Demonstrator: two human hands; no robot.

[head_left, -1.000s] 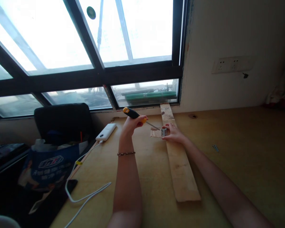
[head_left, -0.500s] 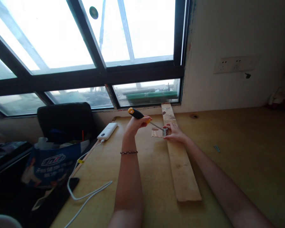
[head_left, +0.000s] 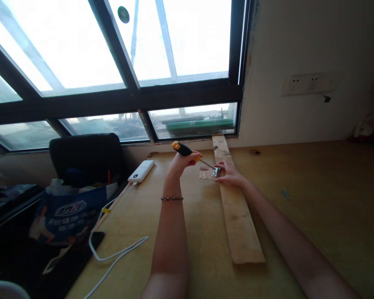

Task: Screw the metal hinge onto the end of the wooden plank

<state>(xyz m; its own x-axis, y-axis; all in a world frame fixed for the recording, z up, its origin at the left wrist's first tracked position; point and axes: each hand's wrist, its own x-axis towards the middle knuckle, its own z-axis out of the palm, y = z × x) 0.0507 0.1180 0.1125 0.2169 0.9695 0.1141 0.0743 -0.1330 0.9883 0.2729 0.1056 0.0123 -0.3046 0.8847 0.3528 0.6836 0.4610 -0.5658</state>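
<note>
My left hand [head_left: 181, 161] is closed round a screwdriver [head_left: 187, 151] with a black and orange handle. Its metal shaft slants down to the right onto a small metal hinge [head_left: 217, 171]. My right hand [head_left: 231, 174] pinches that hinge against the left edge of a long wooden plank [head_left: 238, 221] lying on the yellowish table [head_left: 314, 216]. A small flat piece of wood [head_left: 205, 174] lies beside the hinge, left of the plank.
A white power bank [head_left: 140, 171] with a white cable [head_left: 112, 253] lies at the table's left. A black chair [head_left: 86, 158] and a blue bag [head_left: 69, 214] stand further left. A few screws [head_left: 285, 194] lie on the table to the right. Windows and a wall socket [head_left: 311, 83] are behind.
The view has shifted a little; both hands stay at the hinge, with the screwdriver handle slightly nearer the plank.
</note>
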